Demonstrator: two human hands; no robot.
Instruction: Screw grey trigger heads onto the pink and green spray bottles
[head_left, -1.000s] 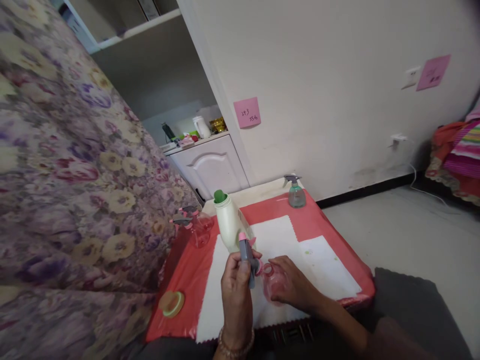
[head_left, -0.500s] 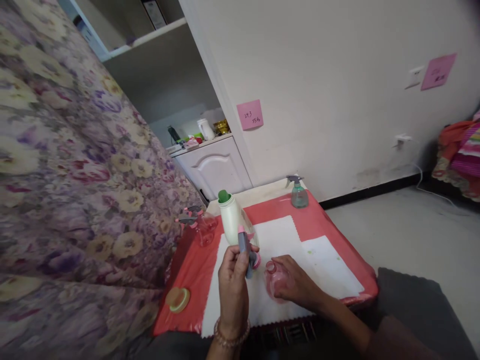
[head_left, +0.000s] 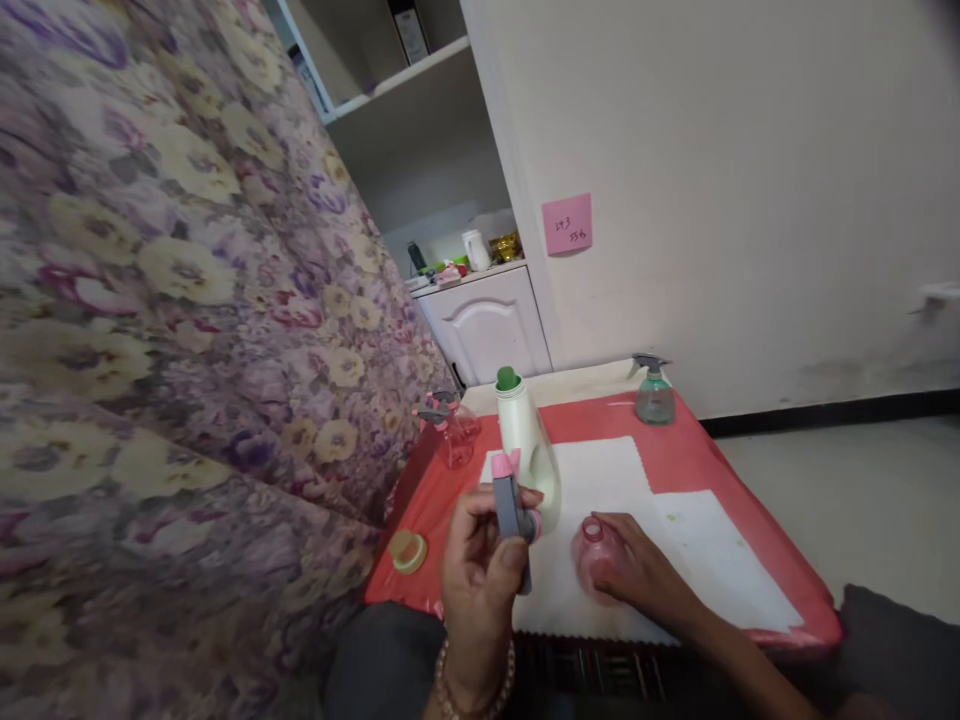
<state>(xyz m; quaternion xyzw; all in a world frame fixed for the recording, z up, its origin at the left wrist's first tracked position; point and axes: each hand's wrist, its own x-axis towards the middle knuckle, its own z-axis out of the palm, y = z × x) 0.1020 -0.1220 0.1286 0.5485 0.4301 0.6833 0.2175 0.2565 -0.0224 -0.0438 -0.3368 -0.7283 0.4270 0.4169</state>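
Observation:
Raised in front of the table, my left hand (head_left: 484, 580) pinches a grey and pink spray nozzle (head_left: 509, 500) between thumb and fingers. My right hand (head_left: 637, 570) is wrapped around a pink see-through bottle (head_left: 592, 560), which is upright on the white cloth with its mouth uncovered. Just behind the nozzle stands a large pale green jug (head_left: 526, 430) with a green piece in its neck. A pale yellow-green cap (head_left: 407, 551) lies to the left on the red cover.
Pink spray bottles (head_left: 454, 440) stand at the table's left edge. A green spray bottle (head_left: 655, 398) is at the back right. White cloths (head_left: 600, 465) lie over the red table cover (head_left: 682, 455). A floral curtain (head_left: 202, 330) hangs close on the left.
My view has turned left, so the scene sits further right. My left hand has brought the nozzle nearer to me and turned it slightly. My right hand still holds the bottle.

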